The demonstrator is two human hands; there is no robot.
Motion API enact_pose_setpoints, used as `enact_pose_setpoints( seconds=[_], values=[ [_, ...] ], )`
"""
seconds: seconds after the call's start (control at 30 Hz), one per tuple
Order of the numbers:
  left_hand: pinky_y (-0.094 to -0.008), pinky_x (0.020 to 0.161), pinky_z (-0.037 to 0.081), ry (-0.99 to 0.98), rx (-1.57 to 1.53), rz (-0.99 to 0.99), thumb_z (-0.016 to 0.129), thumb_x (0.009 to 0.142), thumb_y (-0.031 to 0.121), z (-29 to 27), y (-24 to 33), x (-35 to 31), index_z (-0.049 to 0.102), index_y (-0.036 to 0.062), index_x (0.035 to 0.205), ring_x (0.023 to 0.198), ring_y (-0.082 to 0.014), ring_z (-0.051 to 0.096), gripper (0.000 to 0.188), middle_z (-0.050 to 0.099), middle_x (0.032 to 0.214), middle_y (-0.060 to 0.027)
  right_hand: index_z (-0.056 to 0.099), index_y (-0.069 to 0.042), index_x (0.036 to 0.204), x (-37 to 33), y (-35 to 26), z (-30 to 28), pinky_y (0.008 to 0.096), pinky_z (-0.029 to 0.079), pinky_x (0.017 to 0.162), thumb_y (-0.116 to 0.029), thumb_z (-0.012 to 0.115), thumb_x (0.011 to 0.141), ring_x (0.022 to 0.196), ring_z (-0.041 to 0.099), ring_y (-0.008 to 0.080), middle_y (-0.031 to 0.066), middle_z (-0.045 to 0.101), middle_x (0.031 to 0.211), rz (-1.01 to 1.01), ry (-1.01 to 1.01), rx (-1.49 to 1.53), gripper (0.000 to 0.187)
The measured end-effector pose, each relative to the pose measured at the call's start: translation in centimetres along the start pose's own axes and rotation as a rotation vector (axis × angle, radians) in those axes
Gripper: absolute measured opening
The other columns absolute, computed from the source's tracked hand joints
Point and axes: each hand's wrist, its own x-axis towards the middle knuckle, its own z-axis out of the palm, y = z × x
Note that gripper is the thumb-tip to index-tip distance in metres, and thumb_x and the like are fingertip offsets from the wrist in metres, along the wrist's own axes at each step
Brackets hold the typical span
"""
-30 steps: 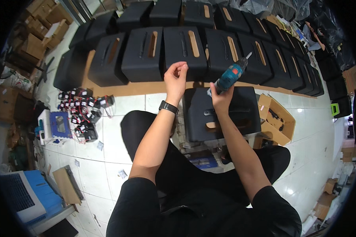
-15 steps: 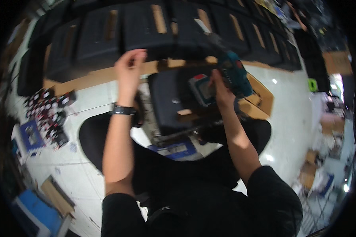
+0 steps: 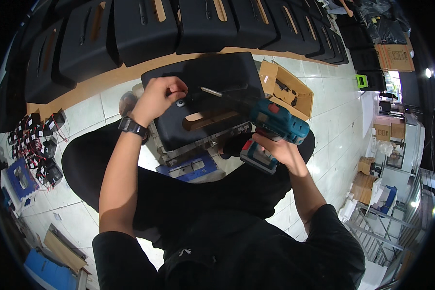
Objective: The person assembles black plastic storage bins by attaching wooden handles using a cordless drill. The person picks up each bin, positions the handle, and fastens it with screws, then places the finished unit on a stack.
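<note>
My right hand (image 3: 277,148) grips a teal cordless drill (image 3: 284,123) by its handle. The drill's long bit points left, just above a black padded panel (image 3: 215,67) lying between my legs. A long wood-edged slot (image 3: 212,117) cuts through the panel near its close side. Over the panel's left part, my left hand (image 3: 158,99) is closed in a pinch; what its fingertips hold is too small to make out. Beside those fingers a small pale round spot (image 3: 180,103) shows on the panel.
An open cardboard box (image 3: 304,104) with small black parts stands right of the panel. Black slotted panels (image 3: 145,34) stand in rows along the far side. Small black wired units (image 3: 34,140) lie on the floor at left. A blue-and-white piece (image 3: 193,166) lies under the near edge.
The drill has swung down and nearer, its bit now pointing left over the panel. My left hand has come over the panel's left part. The whole view has shifted.
</note>
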Motion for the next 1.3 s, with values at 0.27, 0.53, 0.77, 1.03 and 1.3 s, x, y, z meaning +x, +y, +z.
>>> enact_pose_setpoints(
  seconds=[0.27,0.53,0.77,1.03,1.3],
  values=[
    [-0.0288,0.08,0.057,0.075,-0.01,-0.022,0.073,0.089,0.0,3.5,-3.7,-0.1,0.076,0.0001,0.111,0.08,-0.0157,0.071,0.022,0.076,0.086,-0.0114,0.073,-0.004,0.118,1.5,-0.5,1.8,0.0247,0.043,0.055,-0.005,0.075,0.09,0.061,0.057,0.006,-0.0003,0.068,0.08,-0.062,-0.033,0.138,0.028],
    [-0.0325,0.078,0.057,0.081,-0.053,0.003,0.076,0.087,0.001,3.4,-3.3,-0.1,0.078,0.0029,0.106,0.079,-0.024,0.073,0.019,0.074,0.084,-0.0137,0.074,-0.007,0.119,2.3,-0.7,2.3,0.0237,0.042,0.054,-0.006,0.077,0.089,0.06,0.055,0.005,-0.0027,0.066,0.076,0.024,-0.057,0.175,0.03],
    [-0.0321,0.077,0.057,0.038,-0.071,-0.019,0.076,0.087,0.002,3.2,-3.7,-0.2,0.077,0.0021,0.106,0.079,-0.0228,0.074,0.018,0.077,0.088,-0.0119,0.069,-0.005,0.118,2.2,-1.2,2.1,0.03,0.051,0.082,-0.002,0.075,0.086,0.09,0.063,0.0147,0.0038,0.069,0.101,-0.005,-0.087,0.191,0.033],
    [-0.034,0.079,0.056,-0.005,-0.022,-0.029,0.076,0.087,0.002,3.3,-3.8,-0.1,0.077,0.0022,0.103,0.083,-0.0256,0.072,0.017,0.077,0.093,-0.0132,0.068,-0.004,0.121,3.6,-2.5,0.8,0.0348,0.053,0.089,-0.005,0.076,0.084,0.101,0.067,0.0206,0.01,0.072,0.112,-0.094,-0.148,0.072,0.037],
    [-0.042,0.086,0.054,0.112,0.132,0.124,0.079,0.084,0.006,4.2,-5.2,0.2,0.079,0.0078,0.1,0.093,-0.0314,0.067,0.016,0.074,0.091,-0.0126,0.072,-0.006,0.117,5.6,-7.5,0.3,0.0406,0.056,0.09,-0.019,0.075,0.087,0.099,0.073,0.0386,0.0172,0.077,0.103,-0.166,-0.235,-0.094,0.032]
  ],
)
